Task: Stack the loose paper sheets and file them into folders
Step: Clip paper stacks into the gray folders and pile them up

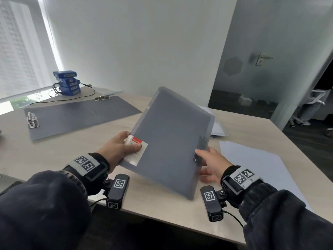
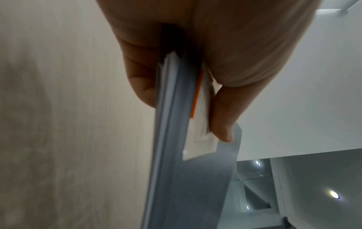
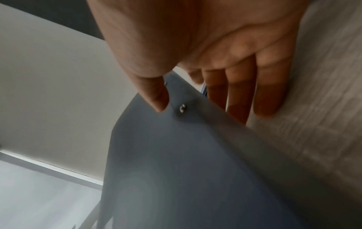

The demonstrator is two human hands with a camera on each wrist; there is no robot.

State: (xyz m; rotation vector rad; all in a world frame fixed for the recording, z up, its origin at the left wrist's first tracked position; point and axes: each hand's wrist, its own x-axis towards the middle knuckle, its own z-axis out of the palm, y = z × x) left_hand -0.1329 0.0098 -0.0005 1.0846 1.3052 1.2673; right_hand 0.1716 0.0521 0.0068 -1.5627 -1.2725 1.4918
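A closed grey folder (image 1: 171, 138) hangs tilted above the table, its far corner raised. My left hand (image 1: 126, 147) grips its left edge, thumb on the white and red label (image 1: 137, 150) and fingers underneath. In the left wrist view white sheets (image 2: 168, 93) show between the covers of the folder (image 2: 186, 186), with the left hand (image 2: 221, 108) pinching it. My right hand (image 1: 207, 159) is at the folder's right edge, thumb on the cover and fingers straight below. The right wrist view shows the right hand (image 3: 235, 93) and the folder (image 3: 176, 155).
An open grey folder (image 1: 81, 116) with metal clips (image 1: 33, 120) lies flat at the far left. Loose white sheets (image 1: 252, 163) lie at the right, and more papers (image 1: 218, 127) behind the held folder. Blue boxes (image 1: 67, 83) and a cable stand at the back.
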